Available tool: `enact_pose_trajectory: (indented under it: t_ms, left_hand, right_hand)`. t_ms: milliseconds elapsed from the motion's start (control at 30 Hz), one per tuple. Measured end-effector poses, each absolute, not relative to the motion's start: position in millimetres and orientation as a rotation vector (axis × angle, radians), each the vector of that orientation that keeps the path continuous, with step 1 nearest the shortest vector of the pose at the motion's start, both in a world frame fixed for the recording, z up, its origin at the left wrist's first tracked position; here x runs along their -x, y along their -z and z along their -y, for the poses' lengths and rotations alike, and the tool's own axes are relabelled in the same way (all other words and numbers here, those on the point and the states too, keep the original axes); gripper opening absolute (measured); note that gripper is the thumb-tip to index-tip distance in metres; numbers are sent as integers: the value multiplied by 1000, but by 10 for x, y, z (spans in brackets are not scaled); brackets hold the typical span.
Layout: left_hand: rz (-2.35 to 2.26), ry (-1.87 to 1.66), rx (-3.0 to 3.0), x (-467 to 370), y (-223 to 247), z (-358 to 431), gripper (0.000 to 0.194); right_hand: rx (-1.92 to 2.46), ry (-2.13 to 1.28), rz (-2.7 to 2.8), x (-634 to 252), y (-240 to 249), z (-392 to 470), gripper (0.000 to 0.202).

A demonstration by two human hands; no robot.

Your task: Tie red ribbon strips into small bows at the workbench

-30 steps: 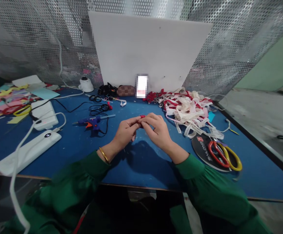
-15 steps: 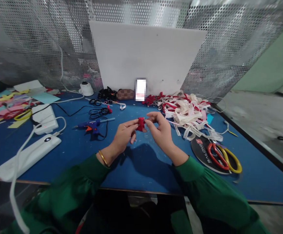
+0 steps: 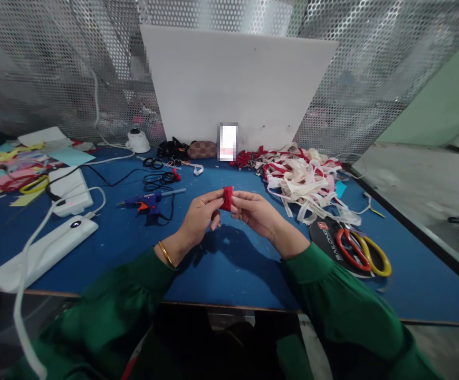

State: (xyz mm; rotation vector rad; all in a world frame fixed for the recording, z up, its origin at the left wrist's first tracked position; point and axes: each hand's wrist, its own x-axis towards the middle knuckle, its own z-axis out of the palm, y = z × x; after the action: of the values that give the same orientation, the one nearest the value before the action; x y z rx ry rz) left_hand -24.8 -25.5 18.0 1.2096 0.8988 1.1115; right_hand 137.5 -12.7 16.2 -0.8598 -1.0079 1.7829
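Observation:
A small red ribbon bow (image 3: 227, 198) is held up between my two hands above the blue table (image 3: 229, 279). My left hand (image 3: 202, 215) pinches its left side between thumb and fingers. On its right side, the thumb and fingers of my right hand (image 3: 256, 212) are closed on it too. The ribbon looks gathered and folded; its far side is hidden by my fingers. To the left lies a blue glue gun (image 3: 148, 203) with an orange trigger and a clear glue stick in its back.
A heap of white and red ribbons (image 3: 300, 179) lies at the back right, with scissors (image 3: 358, 250) on a black round card in front. On the left are a white power bank (image 3: 43, 253), a power strip (image 3: 70, 191) and coloured sheets. A white board (image 3: 237, 84) stands behind.
My right hand has closed from a looser, raised-finger pose to a pinch on the bow's right side. The bow has turned slightly in my fingers. The view has shifted a little.

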Motion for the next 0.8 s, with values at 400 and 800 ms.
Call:
enact_pose_trajectory:
  t_ms: [400,800]
  left_hand:
    - [-877,-1102,-1265,254,-167,265,48]
    - [-865,-1208,-1222,268,-122,193,49]
  right_hand:
    - [858,-1674,1019,-1317,-164,162,22]
    - [969,-1571,864,-1351,-80,63,20]
